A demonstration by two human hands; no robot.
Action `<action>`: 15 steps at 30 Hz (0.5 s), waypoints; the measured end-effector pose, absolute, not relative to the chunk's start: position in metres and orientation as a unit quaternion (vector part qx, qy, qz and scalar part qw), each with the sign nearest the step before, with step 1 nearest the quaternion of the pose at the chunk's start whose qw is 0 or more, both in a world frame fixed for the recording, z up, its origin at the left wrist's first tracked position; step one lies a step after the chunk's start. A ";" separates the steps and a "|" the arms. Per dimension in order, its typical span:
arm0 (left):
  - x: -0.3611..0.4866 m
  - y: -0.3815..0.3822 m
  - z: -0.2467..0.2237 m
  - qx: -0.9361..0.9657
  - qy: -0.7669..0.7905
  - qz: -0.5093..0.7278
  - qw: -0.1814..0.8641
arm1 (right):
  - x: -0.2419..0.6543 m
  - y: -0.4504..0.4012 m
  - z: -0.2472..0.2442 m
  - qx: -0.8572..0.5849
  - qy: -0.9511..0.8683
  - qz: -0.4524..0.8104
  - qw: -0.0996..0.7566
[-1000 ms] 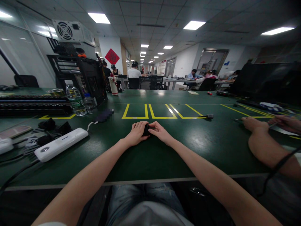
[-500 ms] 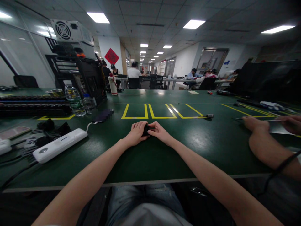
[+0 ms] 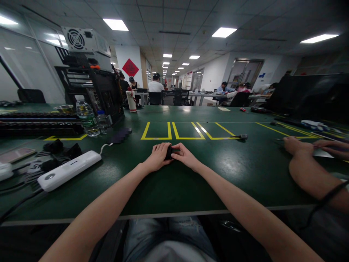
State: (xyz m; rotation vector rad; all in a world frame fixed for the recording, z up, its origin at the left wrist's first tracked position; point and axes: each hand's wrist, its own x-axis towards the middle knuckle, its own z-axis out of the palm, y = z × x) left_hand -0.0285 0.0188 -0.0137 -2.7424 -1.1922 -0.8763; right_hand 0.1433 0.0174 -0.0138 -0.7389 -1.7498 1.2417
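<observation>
A small black object (image 3: 169, 152) sits between my two hands at the middle of the green table (image 3: 174, 189). My left hand (image 3: 159, 156) is wrapped round it from the left, fingers closed and partly hiding it. From the right, my right hand (image 3: 184, 156) touches the same object with thumb and fingertips pinched at its edge. The object's exact shape is too dark to tell. Beyond my hands, yellow tape outlines (image 3: 156, 138) mark the tabletop.
At the left lie a white power strip (image 3: 69, 170), dark cables and adapters, a water bottle (image 3: 86, 116) and an open computer case (image 3: 105, 91). A dark cylindrical item (image 3: 242, 137) lies right of the tape. Another person's hands (image 3: 297, 145) work at the right.
The view has tilted slightly. My hands keep their hold on the black object, with small finger shifts. The other person's hands at the right have come closer together.
</observation>
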 end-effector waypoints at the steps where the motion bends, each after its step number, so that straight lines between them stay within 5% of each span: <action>1: -0.028 0.019 -0.014 -0.879 -0.383 -0.283 0.013 | 0.143 0.017 -0.014 -0.299 -0.697 0.493 0.426; 15: -0.028 0.021 -0.016 -0.877 -0.388 -0.283 0.010 | 0.144 0.022 -0.018 -0.291 -0.680 0.516 0.432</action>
